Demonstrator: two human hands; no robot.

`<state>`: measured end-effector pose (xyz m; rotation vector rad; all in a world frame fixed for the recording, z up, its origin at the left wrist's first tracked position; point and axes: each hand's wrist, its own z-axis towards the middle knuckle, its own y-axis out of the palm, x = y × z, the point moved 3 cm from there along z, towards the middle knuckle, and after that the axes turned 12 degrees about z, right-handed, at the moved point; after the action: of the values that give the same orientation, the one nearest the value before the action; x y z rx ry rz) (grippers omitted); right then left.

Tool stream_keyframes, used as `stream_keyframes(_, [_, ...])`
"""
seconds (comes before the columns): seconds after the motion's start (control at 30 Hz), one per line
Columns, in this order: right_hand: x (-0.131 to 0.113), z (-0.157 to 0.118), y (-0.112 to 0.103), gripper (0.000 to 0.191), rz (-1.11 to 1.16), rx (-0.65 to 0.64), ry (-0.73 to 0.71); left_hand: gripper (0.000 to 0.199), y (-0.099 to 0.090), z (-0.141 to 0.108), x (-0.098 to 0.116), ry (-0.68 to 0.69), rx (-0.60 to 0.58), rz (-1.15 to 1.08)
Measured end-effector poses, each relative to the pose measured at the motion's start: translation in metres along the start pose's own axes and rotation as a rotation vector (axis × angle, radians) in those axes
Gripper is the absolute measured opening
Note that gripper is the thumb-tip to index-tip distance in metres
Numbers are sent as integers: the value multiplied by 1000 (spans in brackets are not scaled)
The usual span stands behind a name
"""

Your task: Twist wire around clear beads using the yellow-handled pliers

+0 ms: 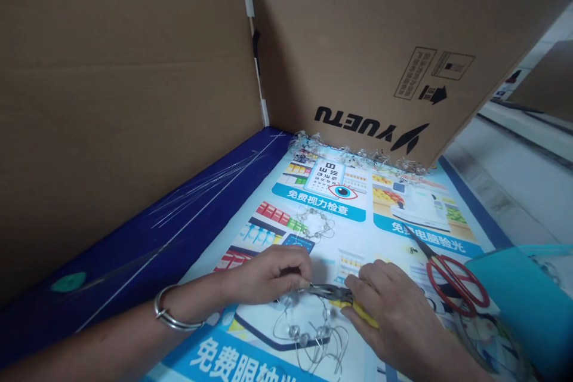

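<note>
My right hand [387,301] is closed around the yellow handles of a pair of pliers [333,292], whose jaws point left. Thumb and forefinger of my left hand [273,274] pinch the end of a thin wire at the plier tips. From there hangs a beaded wire ring [304,334], with clear round beads and loose wire loops, just above the printed sheet. A second beaded wire ring [314,222] lies flat on the sheet farther back. Red-handled scissors [456,286] rest to the right of my right hand, blades pointing away from me.
Cardboard walls [358,42] stand at the left and back. A row of wire-and-bead pieces [358,157] lies along the back wall's foot. Thin straight strands [201,191] lie on the blue left edge. At the right is a turquoise tray [514,292].
</note>
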<state>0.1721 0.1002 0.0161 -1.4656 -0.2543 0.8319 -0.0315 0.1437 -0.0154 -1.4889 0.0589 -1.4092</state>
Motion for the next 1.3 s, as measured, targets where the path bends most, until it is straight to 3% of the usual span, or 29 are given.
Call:
stream_keyframes(0.6, [-6, -2, 0, 14, 76, 4, 60, 8, 3, 0, 7, -53, 60, 129])
stream_keyframes(1.3, [-17, -4, 3, 16, -193, 166, -79, 11, 6, -1, 7, -115, 109, 121])
